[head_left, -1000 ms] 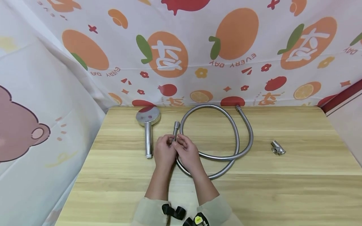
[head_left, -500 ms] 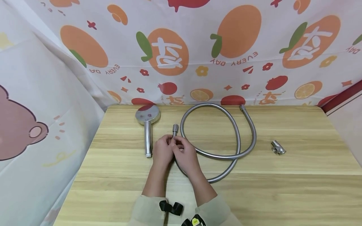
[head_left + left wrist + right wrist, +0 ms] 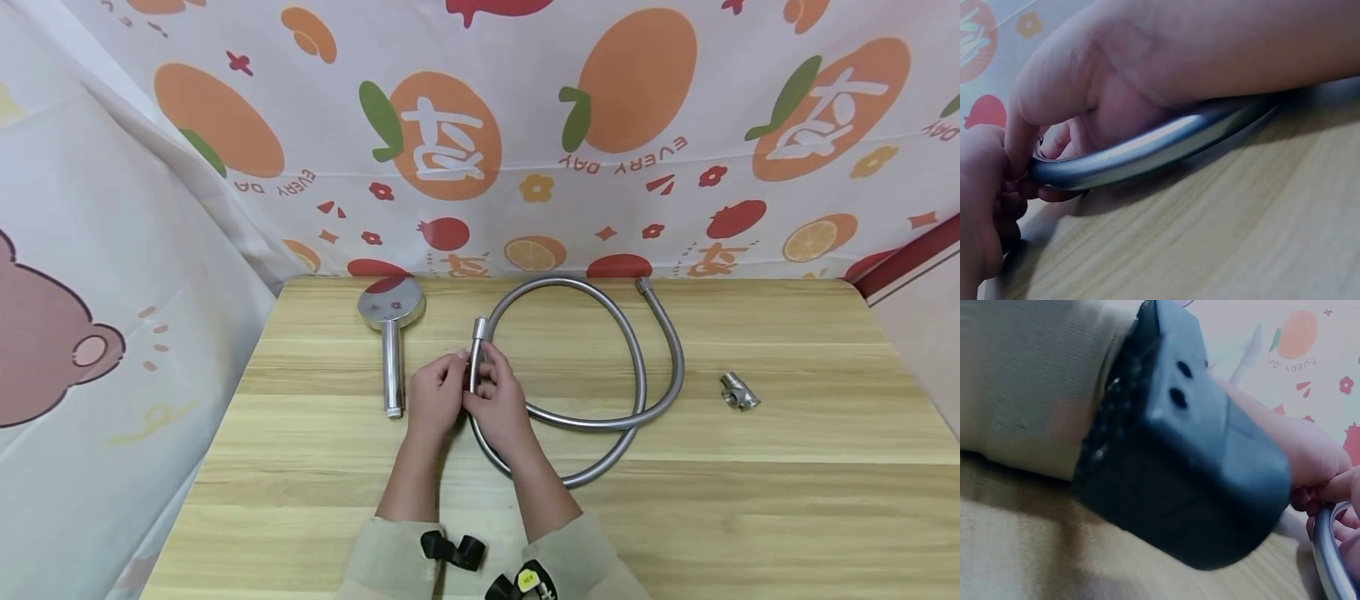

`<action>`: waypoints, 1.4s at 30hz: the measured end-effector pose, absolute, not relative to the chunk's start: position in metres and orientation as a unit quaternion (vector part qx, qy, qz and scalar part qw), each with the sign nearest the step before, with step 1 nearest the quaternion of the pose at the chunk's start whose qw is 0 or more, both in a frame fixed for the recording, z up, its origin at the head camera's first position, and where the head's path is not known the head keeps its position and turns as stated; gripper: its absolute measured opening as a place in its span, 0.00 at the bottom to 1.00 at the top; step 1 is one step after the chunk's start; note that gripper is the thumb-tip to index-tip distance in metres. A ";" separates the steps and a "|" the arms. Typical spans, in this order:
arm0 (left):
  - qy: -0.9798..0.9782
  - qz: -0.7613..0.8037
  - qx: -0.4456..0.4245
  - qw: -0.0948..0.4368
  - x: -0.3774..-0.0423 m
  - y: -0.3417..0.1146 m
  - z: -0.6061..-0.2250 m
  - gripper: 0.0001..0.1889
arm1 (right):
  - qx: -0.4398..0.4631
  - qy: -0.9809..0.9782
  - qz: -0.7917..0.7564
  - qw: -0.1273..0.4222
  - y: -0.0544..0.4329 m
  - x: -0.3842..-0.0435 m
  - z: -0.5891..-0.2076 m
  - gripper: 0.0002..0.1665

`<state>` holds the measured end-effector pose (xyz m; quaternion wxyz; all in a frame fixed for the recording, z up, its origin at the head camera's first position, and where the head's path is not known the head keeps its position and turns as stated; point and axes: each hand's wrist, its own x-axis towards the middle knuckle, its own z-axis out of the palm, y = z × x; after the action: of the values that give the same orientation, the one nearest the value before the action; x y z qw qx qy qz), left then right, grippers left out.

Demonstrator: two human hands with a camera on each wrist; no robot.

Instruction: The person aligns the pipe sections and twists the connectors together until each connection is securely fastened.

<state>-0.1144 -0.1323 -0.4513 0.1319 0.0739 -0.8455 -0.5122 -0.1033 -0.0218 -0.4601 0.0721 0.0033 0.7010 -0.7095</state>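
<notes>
A grey metal shower hose [image 3: 680,367] lies looped on the table. Near its left end, below the metal end nut [image 3: 480,327], my right hand [image 3: 502,412] holds it between thumb and curled fingers. Close beside, my left hand [image 3: 435,396] pinches the same stretch from the left side. In the left wrist view the hose [image 3: 1147,147] runs under the right hand [image 3: 1110,62], and the left fingers curl at its near end, partly hidden. The right wrist view catches the hose [image 3: 1329,562] at its lower right edge, beside both hands' fingertips.
Left of the hands lies a chrome hand shower [image 3: 392,367], head away from me. A small chrome tee-shaped fitting [image 3: 739,392] is on the right of the wooden table [image 3: 750,508]. A fruit-print cloth [image 3: 532,133] hangs behind the table's far edge.
The hose's left end first came slightly nearer, then shifted right and away, standing farther out of the fingers. The right fingers have spread along the hose. Hand shower and fitting stay in place.
</notes>
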 end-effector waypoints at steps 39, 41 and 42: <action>-0.841 -0.493 0.211 0.069 -0.122 -0.193 -0.443 0.33 | -0.062 0.778 -0.614 0.118 -0.032 -0.086 -0.443 0.38; -0.787 -0.576 0.209 0.074 -0.122 -0.190 -0.443 0.31 | -0.060 0.785 -0.610 0.092 -0.033 -0.085 -0.442 0.37; -0.755 -0.616 0.210 0.080 -0.123 -0.189 -0.443 0.30 | -0.056 0.786 -0.611 0.078 -0.033 -0.085 -0.442 0.37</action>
<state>-0.1227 -0.1891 -0.4425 0.0797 0.2101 -0.7547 -0.6164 -0.0849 -0.0330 -0.4415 0.0778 -0.0560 0.7858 -0.6110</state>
